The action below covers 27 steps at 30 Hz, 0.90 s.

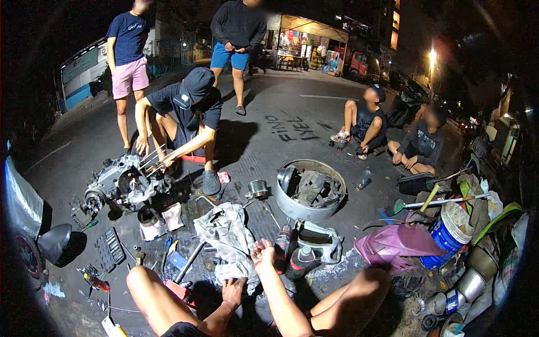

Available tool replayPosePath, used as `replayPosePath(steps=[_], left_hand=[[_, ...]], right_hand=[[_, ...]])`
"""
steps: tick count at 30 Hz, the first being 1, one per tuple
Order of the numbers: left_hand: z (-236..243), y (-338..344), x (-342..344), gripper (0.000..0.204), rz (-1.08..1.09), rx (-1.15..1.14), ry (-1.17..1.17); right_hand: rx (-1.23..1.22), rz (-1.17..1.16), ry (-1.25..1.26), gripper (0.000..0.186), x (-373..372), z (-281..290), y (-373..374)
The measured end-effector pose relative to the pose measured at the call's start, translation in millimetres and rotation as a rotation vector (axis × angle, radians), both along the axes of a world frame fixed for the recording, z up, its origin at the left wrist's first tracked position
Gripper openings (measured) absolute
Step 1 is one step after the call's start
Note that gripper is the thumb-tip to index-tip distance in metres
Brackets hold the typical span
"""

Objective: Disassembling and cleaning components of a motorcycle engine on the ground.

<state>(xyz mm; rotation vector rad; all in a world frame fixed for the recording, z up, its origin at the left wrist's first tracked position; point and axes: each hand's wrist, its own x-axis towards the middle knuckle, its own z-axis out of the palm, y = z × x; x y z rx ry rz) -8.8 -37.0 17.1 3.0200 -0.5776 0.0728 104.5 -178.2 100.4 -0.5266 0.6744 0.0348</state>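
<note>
A grey rag (227, 230), spread and crumpled, lies on the road in front of me. At its near edge, my left hand (233, 292) is down with bent fingers closed on the cloth; the fingertips are partly hidden. My right hand (263, 255) is raised beside the rag's right side, palm turned up, its loosely curled fingers apart and nothing in them. Just right of it stand a red and black cordless drill (283, 238) and a dark bottle (303, 259) with a red label. A metal bar (190, 262) lies left of the rag.
Ahead left, a person (193, 112) crouches with both hands at an engine (132, 180). A round metal basin (309, 210) holds dark parts. A tool case (110, 247) lies left; a purple fairing (396, 244) and blue bucket (446, 238) are right. Other people stand or sit farther off.
</note>
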Motion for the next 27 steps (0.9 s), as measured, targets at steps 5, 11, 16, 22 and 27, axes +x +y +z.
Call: replayPosePath(steps=[5, 11, 16, 22, 27], left_hand=[[-1.4, -0.2, 1.3, 0.054, -0.021, 0.027, -0.024], [-2.2, 3.1, 9.8, 0.055, 0.013, 0.035, 0.071], [-1.6, -1.2, 12.4, 0.051, -0.029, 0.126, 0.08], [-9.1, 2.5, 5.4, 0.05, 0.012, 0.078, 0.099], [-1.2, 5.0, 7.7, 0.046, 0.018, 0.059, 0.122]], right_hand=[[-0.157, -0.053, -0.297, 0.029, 0.2, 106.5, -22.1], [-0.261, -0.253, -0.512, 0.04, -15.8, 202.8, -56.7], [-0.294, -0.224, -0.692, 0.042, -18.6, 230.4, -82.5], [-0.354, -0.272, -0.918, 0.055, -21.4, 263.9, -92.1], [-0.291, -0.342, -0.908, 0.038, 7.8, 311.3, -133.9]])
